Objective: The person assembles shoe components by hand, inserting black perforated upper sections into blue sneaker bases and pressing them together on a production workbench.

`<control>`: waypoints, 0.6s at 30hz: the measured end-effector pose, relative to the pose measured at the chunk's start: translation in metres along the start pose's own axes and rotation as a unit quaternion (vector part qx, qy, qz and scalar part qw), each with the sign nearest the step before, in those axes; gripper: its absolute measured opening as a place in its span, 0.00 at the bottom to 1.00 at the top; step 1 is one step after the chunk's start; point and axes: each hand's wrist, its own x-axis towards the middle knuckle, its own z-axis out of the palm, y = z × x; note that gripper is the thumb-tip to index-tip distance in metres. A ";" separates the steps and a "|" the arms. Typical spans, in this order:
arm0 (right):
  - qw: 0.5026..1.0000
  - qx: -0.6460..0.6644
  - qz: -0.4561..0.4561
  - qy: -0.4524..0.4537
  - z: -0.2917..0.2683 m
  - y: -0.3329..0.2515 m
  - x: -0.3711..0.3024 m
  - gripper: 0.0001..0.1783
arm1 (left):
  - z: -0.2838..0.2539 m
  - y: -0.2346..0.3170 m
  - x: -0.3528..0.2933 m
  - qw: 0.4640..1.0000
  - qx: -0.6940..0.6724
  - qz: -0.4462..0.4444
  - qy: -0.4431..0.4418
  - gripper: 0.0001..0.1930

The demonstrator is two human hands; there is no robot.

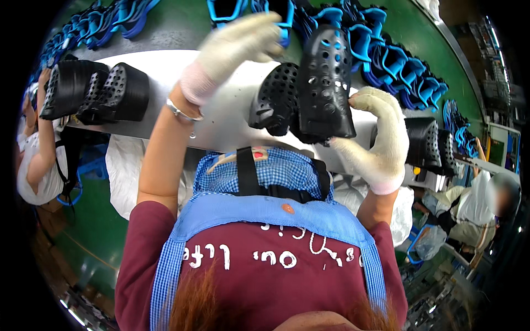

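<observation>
My right hand (381, 129), in a white knit glove, grips the right side of a black perforated clog-like piece (326, 83). Its fingers and thumb press at the edge and the lower end. A second black perforated piece (276, 96) stands close against it on the left. Raised over the bench, my left hand (237, 52) wears the same kind of glove. Its fingers are stretched out, somewhat blurred, with nothing seen in them. The hand is nearest to the blue-and-black moulded pieces (273, 22) at the far edge.
More black perforated pieces stand on the metal bench (212, 129), a group (118, 94) at left and another (425, 143) at right. Rows of blue-and-black pieces (386, 60) line the green surface beyond. Other people (41, 149) sit at either side. White sacks (124, 171) hang below the bench.
</observation>
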 end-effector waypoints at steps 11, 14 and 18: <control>0.979 0.067 0.126 -0.147 0.060 -0.021 0.067 0.24 | -0.001 -0.017 -0.019 0.974 -0.225 0.008 0.019 0.19; 0.985 -0.020 0.106 -0.135 0.082 -0.013 0.080 0.21 | -0.003 -0.026 -0.018 0.971 -0.217 0.020 0.097 0.15; 0.983 -0.064 0.092 -0.142 0.099 0.001 0.105 0.22 | -0.010 -0.029 -0.011 0.946 -0.281 0.019 0.162 0.14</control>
